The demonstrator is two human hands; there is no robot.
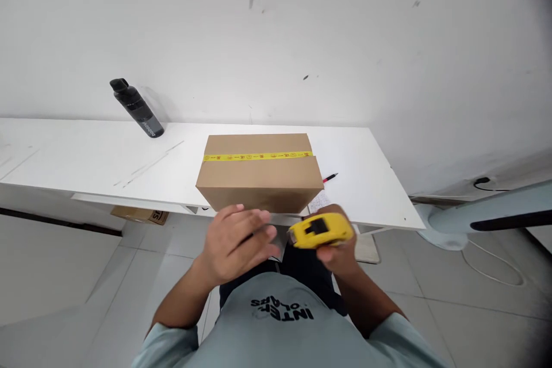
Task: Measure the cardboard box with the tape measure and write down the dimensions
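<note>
A brown cardboard box (pixel 259 175) sealed with a strip of yellow printed tape sits at the front edge of a white table (pixel 107 158). My right hand (pixel 340 250) is closed round a yellow tape measure (pixel 319 230), held just in front of the box's near right corner. My left hand (pixel 237 241) hovers beside it, back to the camera, fingers curled toward the tape measure's left end. Whether it pinches the blade tip is hidden. Both hands are below the table edge, close to my chest.
A black bottle (pixel 137 108) stands at the back left of the table near the wall. A red pen (pixel 330 177) and a sheet of paper (pixel 319 202) lie right of the box. A fan base (pixel 444 224) with a cable sits on the floor at right.
</note>
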